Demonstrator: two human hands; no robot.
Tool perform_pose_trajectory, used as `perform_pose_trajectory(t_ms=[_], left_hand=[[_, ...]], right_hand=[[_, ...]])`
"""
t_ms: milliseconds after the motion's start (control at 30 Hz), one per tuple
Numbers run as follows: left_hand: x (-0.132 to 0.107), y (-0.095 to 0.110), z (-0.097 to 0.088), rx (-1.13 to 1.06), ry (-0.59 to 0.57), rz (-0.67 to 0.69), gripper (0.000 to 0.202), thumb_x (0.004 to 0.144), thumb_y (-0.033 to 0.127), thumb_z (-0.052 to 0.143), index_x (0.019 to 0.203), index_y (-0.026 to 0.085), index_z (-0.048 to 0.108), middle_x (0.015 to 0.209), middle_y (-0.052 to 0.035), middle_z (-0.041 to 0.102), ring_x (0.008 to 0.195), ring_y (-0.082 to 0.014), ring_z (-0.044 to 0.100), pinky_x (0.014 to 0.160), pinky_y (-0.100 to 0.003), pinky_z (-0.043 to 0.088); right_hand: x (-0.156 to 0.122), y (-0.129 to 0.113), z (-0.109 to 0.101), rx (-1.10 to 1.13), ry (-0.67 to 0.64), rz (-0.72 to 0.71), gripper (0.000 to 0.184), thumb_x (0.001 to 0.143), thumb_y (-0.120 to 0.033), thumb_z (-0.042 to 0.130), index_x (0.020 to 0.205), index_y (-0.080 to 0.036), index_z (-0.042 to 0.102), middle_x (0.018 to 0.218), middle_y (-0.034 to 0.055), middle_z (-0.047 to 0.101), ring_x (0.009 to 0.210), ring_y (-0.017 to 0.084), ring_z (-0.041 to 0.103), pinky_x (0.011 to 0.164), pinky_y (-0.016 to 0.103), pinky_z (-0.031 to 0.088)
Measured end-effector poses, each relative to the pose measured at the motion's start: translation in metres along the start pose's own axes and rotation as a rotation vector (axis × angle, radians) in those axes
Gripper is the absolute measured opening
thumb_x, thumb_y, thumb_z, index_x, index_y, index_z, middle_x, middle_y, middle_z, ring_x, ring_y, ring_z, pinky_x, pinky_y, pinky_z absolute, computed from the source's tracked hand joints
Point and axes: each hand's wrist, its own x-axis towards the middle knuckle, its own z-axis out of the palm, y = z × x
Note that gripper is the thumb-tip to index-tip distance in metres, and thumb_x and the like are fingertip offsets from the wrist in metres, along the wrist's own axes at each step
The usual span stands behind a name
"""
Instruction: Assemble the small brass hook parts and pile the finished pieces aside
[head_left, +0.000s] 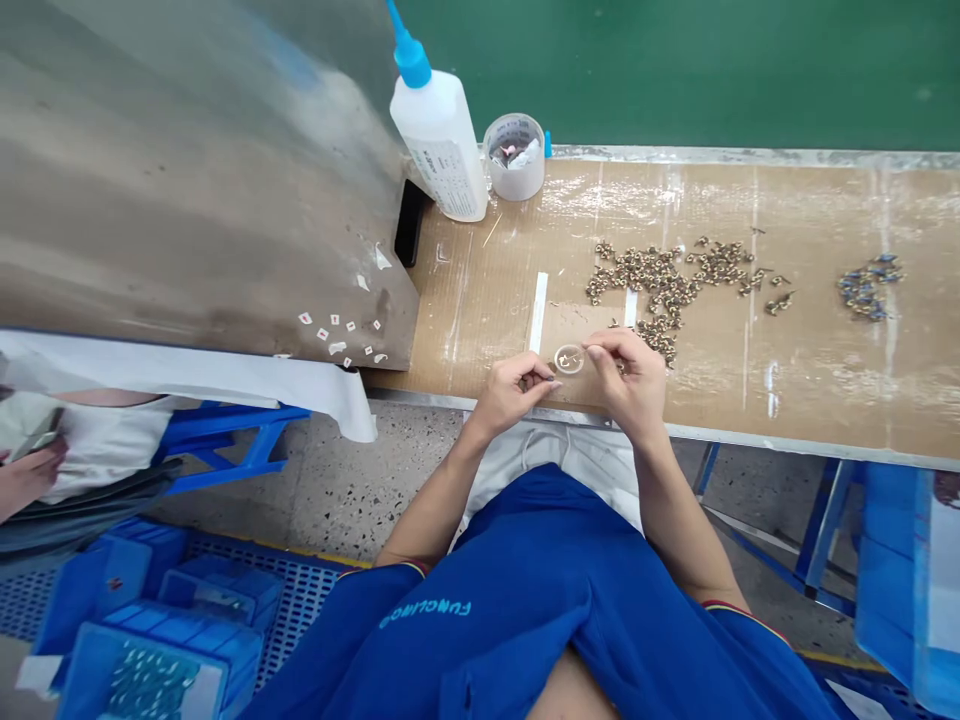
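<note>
Centrally, a seated person in a blue work shirt [480,610] leans over a cardboard-covered bench [817,385], both forearms angled inward so that the hands nearly meet at its front edge. The left hand [516,392] is curled, its fingers [538,378] drawn together. The right hand [626,385] comes in from the other side, with thumb and forefinger [594,348] pinched together just beside a small transparent disc [569,360], which lies on the bench between the hands. Whatever the fingertips may hold is too small to make out, as are the specks inside the disc. Brass fittings [645,290] lie in a loose scatter beyond the right hand, partly hidden behind it; blue-grey fittings [866,287] sit farther right. At the back stand a white squeeze bottle with a blue nozzle [439,135] and a small round tub [514,157]. At far left, a co-worker's hand [26,475] is cut off by the frame edge.
</note>
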Motion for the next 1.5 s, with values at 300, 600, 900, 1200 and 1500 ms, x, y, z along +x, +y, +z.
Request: perform_pose_trajectory(t_ms=[300, 600, 900, 1200, 1500], left_hand=[[0.002, 0.002, 0.004, 0.048, -0.025, 0.004, 0.024, 0.084, 0.033, 0.074, 0.07, 0.017, 0.063, 0.063, 0.0017, 0.057, 0.05, -0.0081, 0.042, 0.051, -0.022, 0.034], [0.002, 0.002, 0.005, 0.035, -0.042, -0.008, 0.022, 0.085, 0.032, 0.072, 0.071, 0.016, 0.063, 0.064, 0.0011, 0.057, 0.052, -0.0086, 0.043, 0.051, -0.022, 0.035], [0.002, 0.002, 0.004, 0.094, -0.05, 0.069, 0.026, 0.09, 0.033, 0.069, 0.073, 0.015, 0.061, 0.067, 0.0021, 0.056, 0.053, -0.0077, 0.044, 0.051, -0.02, 0.036], [0.001, 0.0, 0.003, 0.123, -0.056, 0.116, 0.029, 0.092, 0.036, 0.068, 0.074, 0.015, 0.059, 0.067, 0.0021, 0.054, 0.055, -0.0081, 0.046, 0.052, -0.02, 0.036], [0.0, -0.002, 0.003, 0.077, -0.021, 0.133, 0.029, 0.09, 0.037, 0.071, 0.075, 0.015, 0.061, 0.066, 0.0026, 0.054, 0.052, -0.0063, 0.045, 0.049, -0.018, 0.036]], right_hand=[[-0.019, -0.006, 0.0, 0.032, 0.075, 0.024, 0.025, 0.099, -0.042, 0.058, 0.088, -0.024, 0.071, 0.079, 0.0039, 0.075, 0.071, 0.019, 0.069, 0.066, 0.033, 0.054], [-0.021, -0.005, 0.007, -0.01, 0.05, -0.066, 0.021, 0.099, -0.032, 0.057, 0.086, -0.025, 0.072, 0.082, 0.0034, 0.076, 0.076, 0.02, 0.07, 0.07, 0.034, 0.054], [-0.02, -0.006, 0.006, -0.056, 0.035, -0.166, 0.018, 0.099, -0.027, 0.058, 0.086, -0.025, 0.071, 0.079, 0.0018, 0.076, 0.073, 0.019, 0.07, 0.069, 0.032, 0.054], [-0.021, -0.007, 0.002, -0.009, 0.035, -0.115, 0.018, 0.098, -0.029, 0.059, 0.086, -0.024, 0.071, 0.081, 0.0027, 0.076, 0.074, 0.018, 0.071, 0.068, 0.032, 0.054], [-0.012, 0.005, 0.006, -0.033, 0.07, -0.111, 0.019, 0.098, -0.032, 0.059, 0.086, -0.024, 0.071, 0.087, 0.0062, 0.073, 0.083, 0.02, 0.068, 0.069, 0.034, 0.054]])
